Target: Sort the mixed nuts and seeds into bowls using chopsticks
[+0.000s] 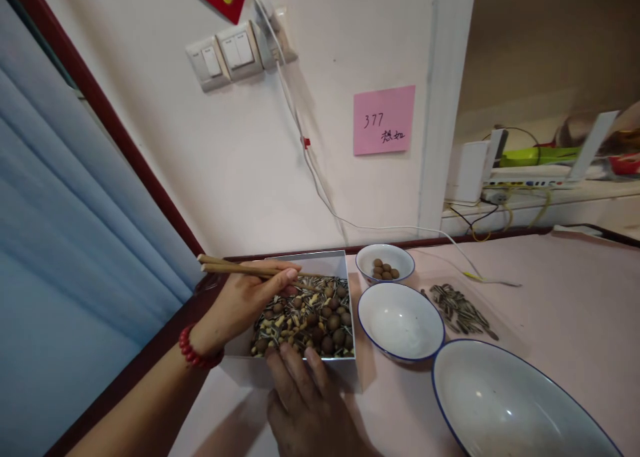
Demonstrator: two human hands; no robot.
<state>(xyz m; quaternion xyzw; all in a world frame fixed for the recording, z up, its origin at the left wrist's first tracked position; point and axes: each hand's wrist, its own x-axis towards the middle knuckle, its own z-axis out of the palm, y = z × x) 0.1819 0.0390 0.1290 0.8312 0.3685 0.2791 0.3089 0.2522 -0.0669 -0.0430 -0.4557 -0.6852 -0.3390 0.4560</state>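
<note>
The left hand (245,301), with a red bead bracelet (193,350) on its wrist, has its fingers (280,280) curled closed around a pair of light wooden chopsticks (235,265), which lie nearly level with their tips just beyond the fingertips, over the shallow white rectangular box (345,263) filled with mixed brown round nuts, pale kernels and striped sunflower seeds (310,320). The right hand (310,403) rests against the near wall of that box, fingers (290,360) loosely spread and lying on the rim, gripping nothing that I can see. Just past the chopstick tips stands a small white blue-rimmed enamel bowl holding a few brown nuts (385,261); nearer, beside the box, an empty white blue-rimmed bowl (401,321), and a large white blue-rimmed basin (515,410) closest. A loose heap of striped sunflower seeds (460,310) lies on the pink tabletop (565,297) beyond the bowls
</note>
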